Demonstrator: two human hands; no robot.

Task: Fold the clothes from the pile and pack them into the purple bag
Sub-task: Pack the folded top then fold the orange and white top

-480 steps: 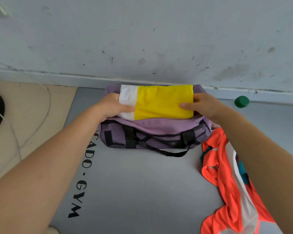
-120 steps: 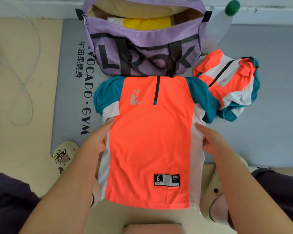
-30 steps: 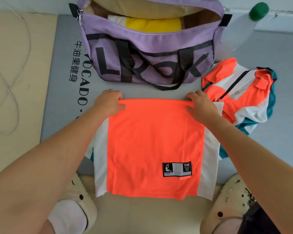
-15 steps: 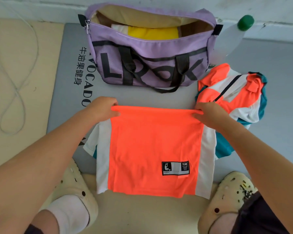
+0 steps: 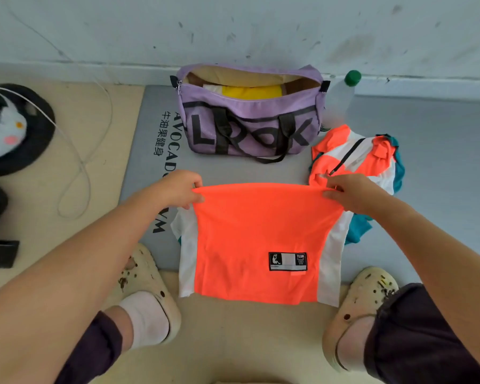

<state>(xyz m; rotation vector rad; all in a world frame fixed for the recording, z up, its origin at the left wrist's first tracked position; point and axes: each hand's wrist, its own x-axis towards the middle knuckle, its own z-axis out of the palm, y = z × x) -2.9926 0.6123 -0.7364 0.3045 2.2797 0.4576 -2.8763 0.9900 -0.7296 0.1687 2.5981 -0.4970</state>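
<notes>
while a yellow top sits in the bag, left hand and right hand pinch the half-folded jersey; another jersey lies unfolded.

Open passage: bare strip of grey mat between the purple bag and the far edge of the orange shirt. Bag mouth unzipped, facing up; a yellow folded garment fills part of the inside. Obstruction, right: crumpled orange, white and teal garment, touching the bag's right end and the shirt's corner. Behind the bag on the right: clear bottle with green cap against the wall. Left of mat: bare floor with a loose white cord.
</notes>
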